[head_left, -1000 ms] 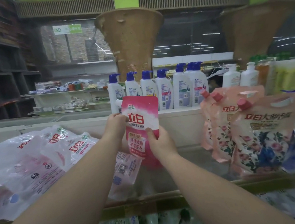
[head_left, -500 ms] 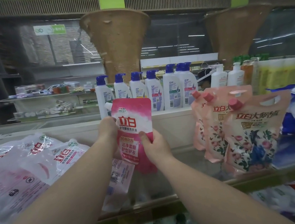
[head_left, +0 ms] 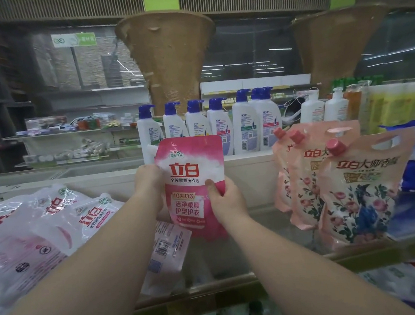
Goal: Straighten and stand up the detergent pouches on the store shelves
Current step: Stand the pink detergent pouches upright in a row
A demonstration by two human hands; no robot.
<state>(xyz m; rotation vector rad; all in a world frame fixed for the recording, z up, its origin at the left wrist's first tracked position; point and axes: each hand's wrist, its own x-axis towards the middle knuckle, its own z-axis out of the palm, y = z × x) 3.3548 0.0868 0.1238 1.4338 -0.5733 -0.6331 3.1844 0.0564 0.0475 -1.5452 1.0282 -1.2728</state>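
A: What is seen first, going from big to small?

B: The shelf (head_left: 269,217) is seen first. It is long and has a low front rail, so the bags are kept from sliding off.

A: What is piled on the left?

B: Big clear-and-pink bags (head_left: 44,229) are laid flat there, one partly on top of another. They are not stood up yet, so that part of the job is judged to be left.

A: And on the right?

B: Flowery pouches (head_left: 350,195) are stood up in a row, leaning a little on each other. Their caps are pointed up, so it is thought they are already tidy. Behind them, white pump bottles (head_left: 245,126) are lined up on a higher ledge.

A: Where is the pouch being fixed?

B: The pink pouch (head_left: 191,184) is held upright in the middle, over the bare part of the shelf. Its front is turned out so the words can be read.

A: How is it held?

B: Its left edge is gripped by the left hand (head_left: 150,185), near the spout. Its right edge is pinched by the right hand (head_left: 226,201), thumb in front. Both sides are held so it does not flop.

A: Anything under it?

B: A small pale pouch (head_left: 167,251) is lying flat, just below. It may be stood up next.
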